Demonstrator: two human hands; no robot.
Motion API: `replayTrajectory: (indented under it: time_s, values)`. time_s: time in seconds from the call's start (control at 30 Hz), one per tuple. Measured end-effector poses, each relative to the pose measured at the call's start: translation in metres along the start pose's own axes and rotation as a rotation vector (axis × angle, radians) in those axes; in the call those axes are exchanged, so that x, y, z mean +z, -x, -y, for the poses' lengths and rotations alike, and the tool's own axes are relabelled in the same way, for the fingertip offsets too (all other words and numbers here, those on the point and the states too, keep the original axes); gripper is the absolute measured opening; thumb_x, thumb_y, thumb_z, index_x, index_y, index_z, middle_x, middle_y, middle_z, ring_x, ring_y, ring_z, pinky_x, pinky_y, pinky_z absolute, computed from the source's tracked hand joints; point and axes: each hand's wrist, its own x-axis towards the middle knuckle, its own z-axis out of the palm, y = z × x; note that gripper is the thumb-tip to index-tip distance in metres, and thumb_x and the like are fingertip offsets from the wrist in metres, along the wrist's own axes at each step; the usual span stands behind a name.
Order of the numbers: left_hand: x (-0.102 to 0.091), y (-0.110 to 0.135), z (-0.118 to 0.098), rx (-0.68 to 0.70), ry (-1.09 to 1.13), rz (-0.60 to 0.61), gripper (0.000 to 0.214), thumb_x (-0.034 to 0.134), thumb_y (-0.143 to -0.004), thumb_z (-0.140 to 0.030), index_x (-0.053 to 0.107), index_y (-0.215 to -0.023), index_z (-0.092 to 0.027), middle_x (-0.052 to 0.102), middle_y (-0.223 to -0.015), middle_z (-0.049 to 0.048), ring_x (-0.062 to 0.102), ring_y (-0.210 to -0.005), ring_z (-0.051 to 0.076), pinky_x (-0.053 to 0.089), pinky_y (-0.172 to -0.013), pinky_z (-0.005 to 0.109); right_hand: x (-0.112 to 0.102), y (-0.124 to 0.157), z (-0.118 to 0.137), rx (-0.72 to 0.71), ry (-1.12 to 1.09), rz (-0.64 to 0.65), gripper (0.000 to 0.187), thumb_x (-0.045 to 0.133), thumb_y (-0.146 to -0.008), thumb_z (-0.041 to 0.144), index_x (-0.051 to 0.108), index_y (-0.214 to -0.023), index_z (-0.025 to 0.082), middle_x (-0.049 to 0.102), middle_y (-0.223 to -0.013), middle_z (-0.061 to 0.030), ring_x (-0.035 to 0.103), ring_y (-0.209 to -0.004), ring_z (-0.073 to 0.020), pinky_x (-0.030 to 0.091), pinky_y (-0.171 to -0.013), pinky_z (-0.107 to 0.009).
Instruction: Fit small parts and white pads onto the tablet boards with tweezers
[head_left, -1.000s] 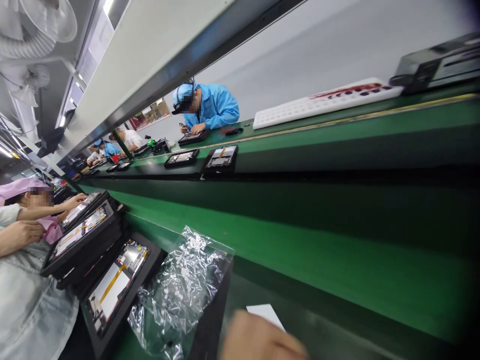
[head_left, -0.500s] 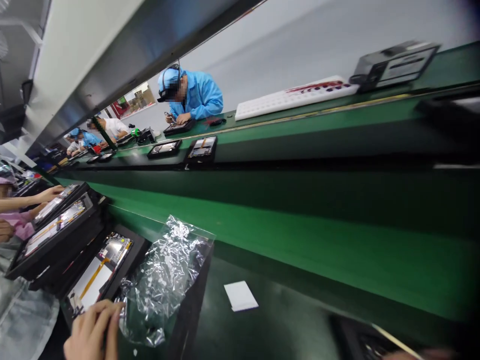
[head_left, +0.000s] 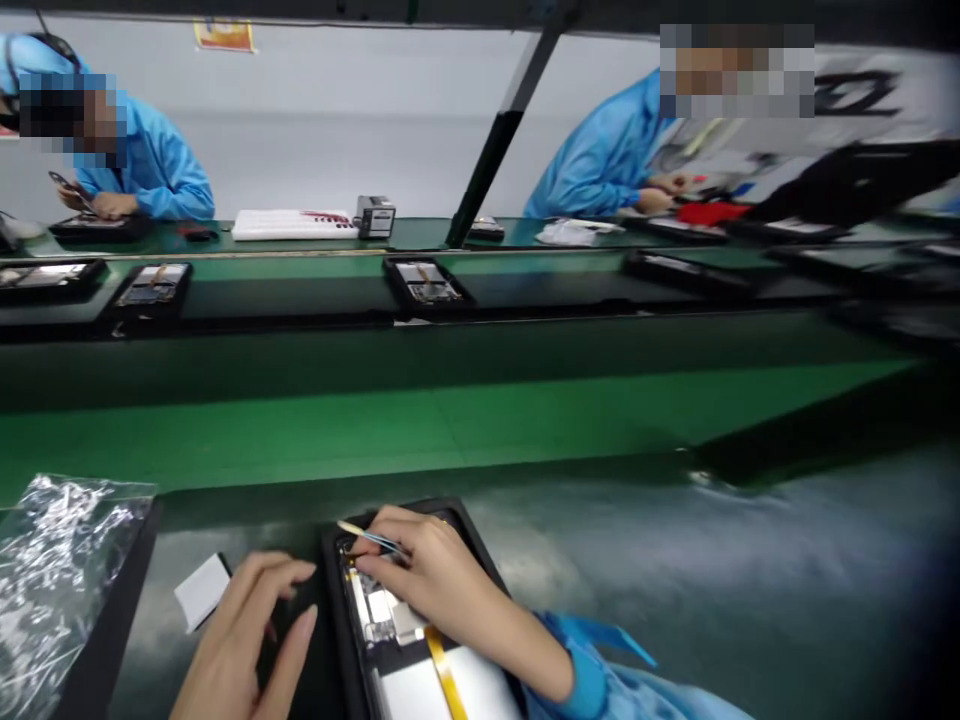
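Observation:
My left hand [head_left: 244, 635] is open beside the white card [head_left: 202, 592], its thumb and fingers apart and nothing between them. To its right lies a black tray [head_left: 469, 535] holding an opened tablet-like device [head_left: 450, 680] with a white battery-like panel, an orange ribbon cable and bare circuit parts. My right hand [head_left: 420, 560] rests over the device's upper end, with fingers closed on slim tweezers [head_left: 367, 535]. Their pale end points up to the left; the other end is hidden by the hand.
Crumpled clear plastic [head_left: 67, 590] lies at the left on a dark sheet. Beyond the green ledge [head_left: 337, 425], a belt [head_left: 300, 290] carries several trays with devices. Two co-workers in blue, one on the left [head_left: 161, 160] and one on the right [head_left: 600, 150], work across it.
The view has swung right and levelled. My left hand has gone from the plastic and left-hand tray to beside the black tray. My right hand with the tweezers is now clearly in view.

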Motion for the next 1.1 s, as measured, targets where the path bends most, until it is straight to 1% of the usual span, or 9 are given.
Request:
replayTrajectory:
  time_s: [0.07, 0.17, 0.37, 0.43, 0.67, 0.83, 0.93, 1.03, 1.1]
  values:
    - [0.005, -0.019, 0.003, -0.043, 0.013, 0.139, 0.026, 0.047, -0.087, -0.044, 0.06, -0.106, -0.031, 0.061, -0.105, 0.0022, 0.059, -0.071, 0.014, 0.052, -0.064, 0.026, 0.002, 0.001, 0.0, 0.02, -0.014, -0.011, 0.009, 0.067, -0.077, 0.014, 0.072, -0.076, 0.02, 0.065, -0.074, 0.0016, 0.062, -0.069, -0.013, 0.038, -0.06, -0.021]
    - [0.014, -0.035, 0.01, -0.12, 0.037, 0.238, 0.031, 0.047, -0.086, -0.045, 0.058, -0.112, -0.032, 0.058, -0.111, 0.0024, 0.058, -0.076, 0.015, 0.05, -0.064, 0.028, 0.003, 0.002, -0.001, 0.029, -0.024, -0.021, 0.008, 0.068, -0.076, 0.013, 0.072, -0.076, 0.02, 0.066, -0.076, 0.0012, 0.063, -0.071, -0.0133, 0.038, -0.062, -0.021]
    - [0.025, -0.035, 0.017, -0.189, 0.131, 0.346, 0.035, 0.047, -0.086, -0.046, 0.054, -0.118, -0.034, 0.056, -0.122, 0.0015, 0.051, -0.103, 0.021, 0.046, -0.084, 0.036, 0.005, 0.002, 0.003, 0.099, -0.02, -0.044, 0.011, 0.068, -0.07, 0.01, 0.071, -0.072, 0.02, 0.067, -0.074, 0.0014, 0.063, -0.068, -0.0134, 0.038, -0.061, -0.022]
    - [0.025, -0.034, 0.017, -0.198, 0.14, 0.347, 0.034, 0.047, -0.086, -0.046, 0.055, -0.117, -0.034, 0.058, -0.12, 0.0014, 0.051, -0.105, 0.021, 0.045, -0.086, 0.037, 0.005, 0.001, 0.005, 0.143, -0.031, -0.058, 0.011, 0.068, -0.067, 0.009, 0.07, -0.069, 0.02, 0.067, -0.073, 0.0018, 0.063, -0.067, -0.0138, 0.038, -0.061, -0.022]
    - [0.026, -0.034, 0.016, -0.195, 0.153, 0.294, 0.03, 0.05, -0.085, -0.042, 0.058, -0.113, -0.033, 0.061, -0.113, 0.0023, 0.053, -0.097, 0.021, 0.047, -0.078, 0.035, 0.006, -0.003, 0.014, 0.285, -0.04, -0.054, 0.013, 0.066, -0.063, 0.01, 0.07, -0.066, 0.022, 0.069, -0.07, 0.0019, 0.064, -0.067, -0.0157, 0.04, -0.06, -0.024]
    - [0.026, -0.037, 0.016, -0.174, 0.169, 0.275, 0.029, 0.052, -0.083, -0.04, 0.059, -0.11, -0.032, 0.062, -0.108, 0.0031, 0.053, -0.092, 0.02, 0.046, -0.072, 0.032, 0.006, -0.004, 0.017, 0.279, -0.024, -0.049, 0.013, 0.066, -0.064, 0.011, 0.071, -0.068, 0.022, 0.069, -0.072, 0.0016, 0.065, -0.071, -0.0164, 0.04, -0.062, -0.025]
    - [0.025, -0.04, 0.015, -0.185, 0.163, 0.262, 0.028, 0.054, -0.08, -0.042, 0.062, -0.105, -0.031, 0.063, -0.097, 0.0014, 0.052, -0.079, 0.018, 0.042, -0.061, 0.029, 0.006, -0.004, 0.016, 0.27, -0.013, -0.046, 0.014, 0.066, -0.063, 0.011, 0.071, -0.069, 0.022, 0.069, -0.072, 0.0016, 0.065, -0.07, -0.0165, 0.04, -0.061, -0.025]
    - [0.023, -0.045, 0.014, -0.202, 0.165, 0.272, 0.028, 0.057, -0.076, -0.044, 0.065, -0.1, -0.031, 0.062, -0.085, -0.0007, 0.043, -0.059, 0.014, 0.035, -0.051, 0.027, 0.006, -0.004, 0.016, 0.272, 0.007, -0.044, 0.014, 0.067, -0.063, 0.012, 0.072, -0.07, 0.023, 0.069, -0.072, 0.0015, 0.065, -0.07, -0.0168, 0.04, -0.061, -0.025]
    - [0.022, -0.048, 0.012, -0.21, 0.163, 0.264, 0.028, 0.057, -0.074, -0.043, 0.066, -0.097, -0.03, 0.061, -0.081, -0.0013, 0.038, -0.054, 0.012, 0.033, -0.049, 0.026, 0.005, -0.004, 0.016, 0.282, 0.015, -0.039, 0.013, 0.067, -0.063, 0.013, 0.072, -0.07, 0.023, 0.069, -0.073, 0.0016, 0.065, -0.071, -0.017, 0.04, -0.062, -0.025]
